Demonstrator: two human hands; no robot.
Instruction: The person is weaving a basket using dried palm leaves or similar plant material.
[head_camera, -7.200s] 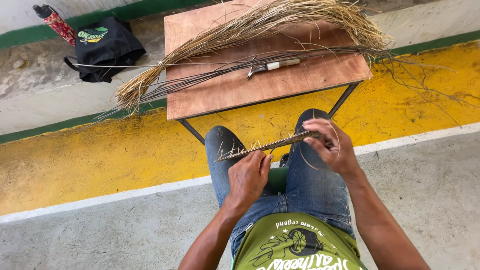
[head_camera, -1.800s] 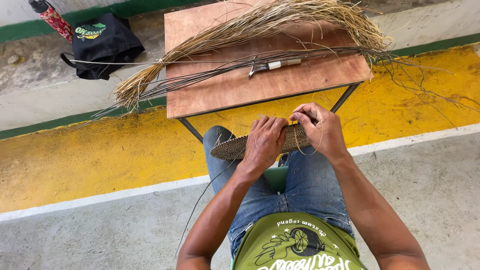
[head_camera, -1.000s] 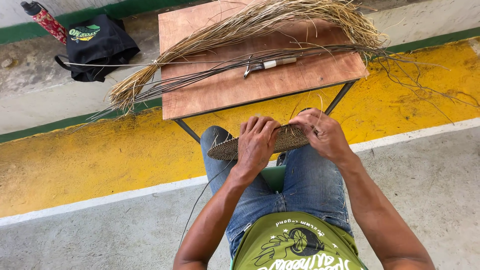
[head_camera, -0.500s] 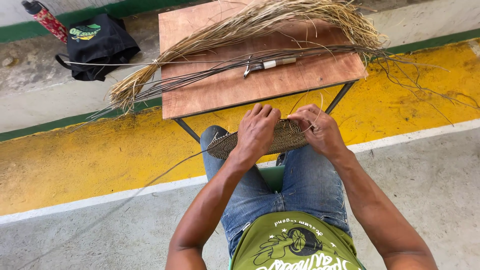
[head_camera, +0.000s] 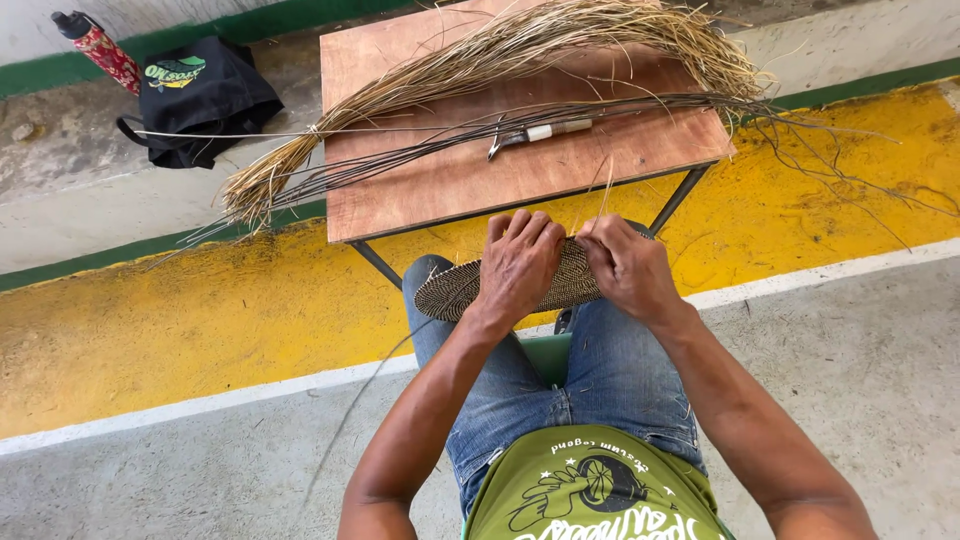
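Note:
A flat woven coil of straw (head_camera: 448, 290) lies across my knees, patterned tan and dark. My left hand (head_camera: 518, 265) rests on top of it, fingers closed over its far edge. My right hand (head_camera: 628, 270) pinches thin pale strands (head_camera: 603, 190) at the coil's right end; they stick up toward the table. A long thin fibre (head_camera: 370, 385) trails from the coil down to the left over the floor.
A small wooden table (head_camera: 480, 175) stands in front of my knees, carrying a big bundle of dry straw (head_camera: 480, 65), dark thin stems (head_camera: 420, 150) and a knife-like tool (head_camera: 535, 133). A black bag (head_camera: 195, 95) and a red bottle (head_camera: 100, 50) lie at far left.
Earlier I held the piece edge-on between both hands; it now lies flat on my knees under my left hand. The trailing fibre has swung out left, and my right hand has shifted along the rim.

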